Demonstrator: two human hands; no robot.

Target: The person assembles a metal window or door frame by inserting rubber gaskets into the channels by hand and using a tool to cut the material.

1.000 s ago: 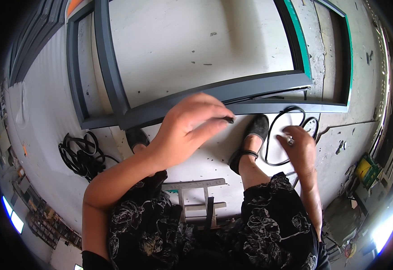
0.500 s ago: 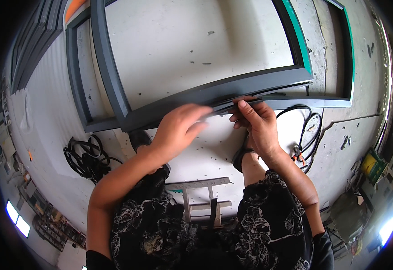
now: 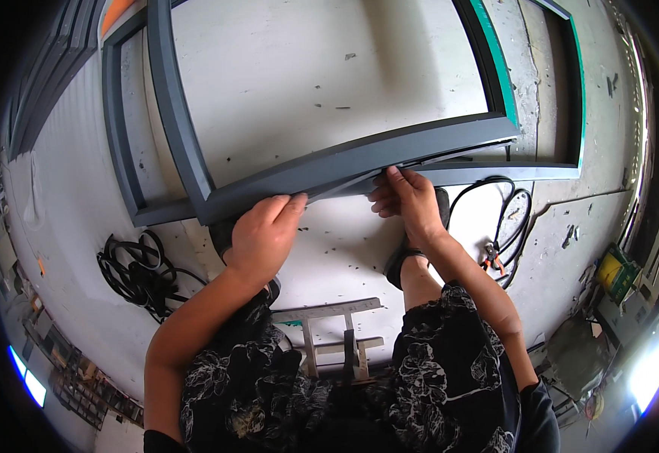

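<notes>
A grey rectangular frame lies in front of me, its near bar raised over a second grey frame beneath. Along the near bar's outer edge runs a thin dark flexible strip. My left hand is closed, thumb and fingertips pinching the strip near the left part of the bar. Farther right, my right hand pinches the strip against the bar's edge with its thumb on top. To the right of that hand the strip trails on along the bar toward the corner. My fingers hide the exact pinch points.
Black cable lies coiled at the left, more looped black cable at the right. Pliers with orange handles rest beside it. A small stool-like frame stands between my knees. Grey frames are stacked at upper left.
My left hand has moved left and toward me, from a blurred sweep near the right hand to a pinch farther along the bar. My right hand has shifted slightly left.
</notes>
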